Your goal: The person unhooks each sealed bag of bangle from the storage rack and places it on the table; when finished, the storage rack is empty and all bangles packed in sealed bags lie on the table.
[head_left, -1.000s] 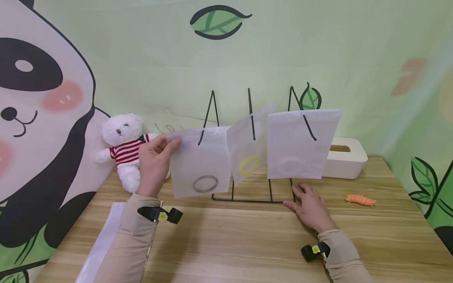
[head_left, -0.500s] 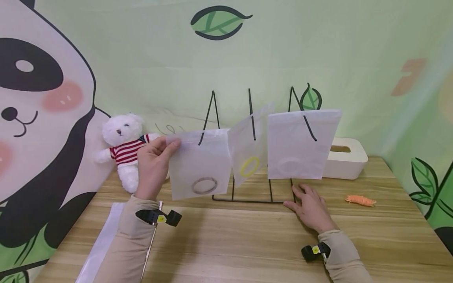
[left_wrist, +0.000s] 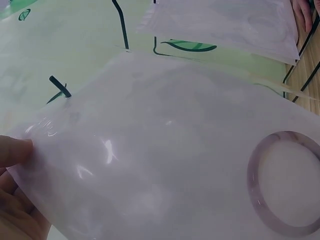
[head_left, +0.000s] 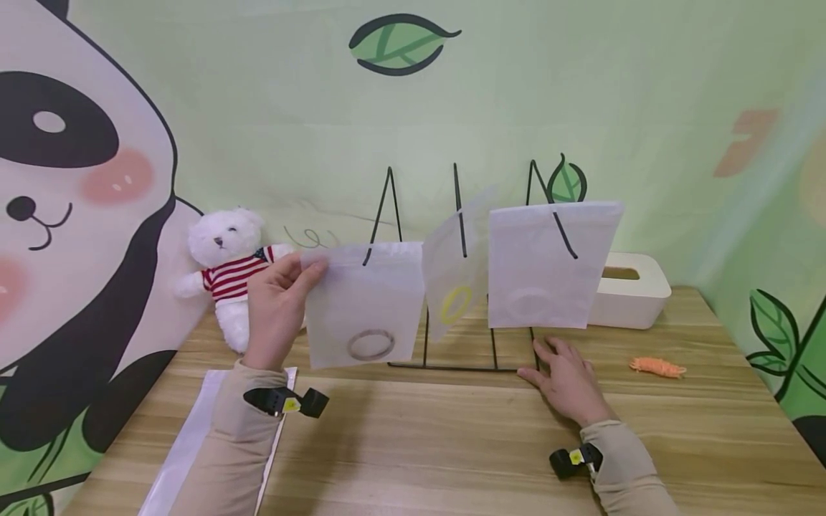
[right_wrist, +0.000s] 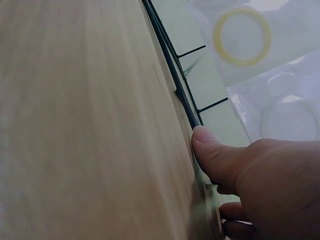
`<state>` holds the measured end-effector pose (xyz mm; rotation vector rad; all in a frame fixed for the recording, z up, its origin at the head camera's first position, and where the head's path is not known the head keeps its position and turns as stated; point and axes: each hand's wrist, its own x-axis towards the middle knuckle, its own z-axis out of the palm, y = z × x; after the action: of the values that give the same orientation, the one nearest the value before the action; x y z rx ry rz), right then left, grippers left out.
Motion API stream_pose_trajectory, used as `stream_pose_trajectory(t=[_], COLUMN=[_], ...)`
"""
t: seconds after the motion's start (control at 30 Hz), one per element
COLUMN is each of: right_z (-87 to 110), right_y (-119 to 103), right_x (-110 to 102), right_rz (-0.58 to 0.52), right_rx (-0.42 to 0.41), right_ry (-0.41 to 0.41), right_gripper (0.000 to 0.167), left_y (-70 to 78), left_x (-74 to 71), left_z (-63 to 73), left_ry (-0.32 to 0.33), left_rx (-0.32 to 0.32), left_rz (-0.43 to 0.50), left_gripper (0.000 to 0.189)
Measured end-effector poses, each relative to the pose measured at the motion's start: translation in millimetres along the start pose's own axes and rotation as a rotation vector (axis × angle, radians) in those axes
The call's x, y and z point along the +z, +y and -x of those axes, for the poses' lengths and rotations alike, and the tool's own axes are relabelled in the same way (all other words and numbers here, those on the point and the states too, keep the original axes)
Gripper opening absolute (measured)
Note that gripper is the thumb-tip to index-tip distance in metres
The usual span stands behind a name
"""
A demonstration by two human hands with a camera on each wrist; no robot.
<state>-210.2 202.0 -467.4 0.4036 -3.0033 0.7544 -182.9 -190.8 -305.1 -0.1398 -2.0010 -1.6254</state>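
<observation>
My left hand (head_left: 279, 308) pinches the upper left corner of a frosted zip bag (head_left: 361, 301) between thumb and fingers. A brownish bangle (left_wrist: 255, 185) lies inside this bag, whose top edge is at the left hook of a black wire display rack (head_left: 452, 368). Low at the rack's front right corner, my right hand (head_left: 568, 376) holds the base wire, thumb on the front bar and fingers around the side. A second bag (head_left: 442, 251) with a yellow bangle (right_wrist: 216, 37) hangs turned on the middle hook. The third bag (head_left: 548, 269), holding a pale bangle, hangs on the right hook.
A white teddy bear (head_left: 229, 279) in a striped shirt sits behind my left hand. The white tissue box (head_left: 635, 294) stands behind the right bag, and an orange cord bundle (head_left: 657, 367) lies at right. Flat white plastic (head_left: 183, 444) lies under my left forearm.
My left hand has shifted slightly left and down, drawing the bag it pinches the same way. The right hand stays at the rack's base.
</observation>
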Motion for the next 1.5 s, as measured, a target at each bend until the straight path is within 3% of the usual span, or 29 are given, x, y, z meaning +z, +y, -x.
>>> stream_pose_trajectory(t=[1.5], right_z=[1.3], right_y=[-2.1], right_x=[-1.3], right_rz=[-0.003], right_rx=[-0.010], right_ry=[0.000], right_gripper=[0.068], left_y=[4.1], left_x=[-11.3], left_z=[8.9], left_ry=[-0.044], left_rx=[0.096], left_rz=[0.004], left_gripper=[0.019])
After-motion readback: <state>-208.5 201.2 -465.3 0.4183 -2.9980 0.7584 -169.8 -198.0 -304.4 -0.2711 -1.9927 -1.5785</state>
